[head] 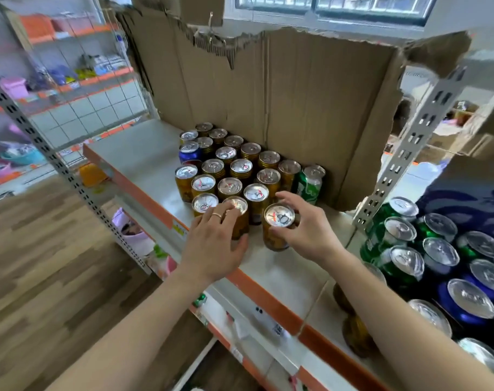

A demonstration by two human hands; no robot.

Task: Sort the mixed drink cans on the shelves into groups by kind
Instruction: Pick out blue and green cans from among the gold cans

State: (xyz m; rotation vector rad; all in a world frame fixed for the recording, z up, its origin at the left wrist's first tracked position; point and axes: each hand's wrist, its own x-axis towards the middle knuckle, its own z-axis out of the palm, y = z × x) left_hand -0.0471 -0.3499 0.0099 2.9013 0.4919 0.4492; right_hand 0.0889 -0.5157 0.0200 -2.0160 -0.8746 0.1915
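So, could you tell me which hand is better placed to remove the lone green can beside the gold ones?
Probably the right hand: it is nearest the green can, and the other green cans stand on its side. It must first release its gold can. The left hand is farther off.

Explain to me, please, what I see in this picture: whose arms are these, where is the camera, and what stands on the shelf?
There is no machine here. A person is sorting cans, and the one camera sits on the person's head, looking down at both arms. The left hand grips the front gold can from above, in the nearest row of a block of gold cans on the grey shelf. The right hand holds the loose gold can just beside that block. One blue can and one green can stand at the block's edges. Torn cardboard stands behind. At the right are mixed green and blue cans.
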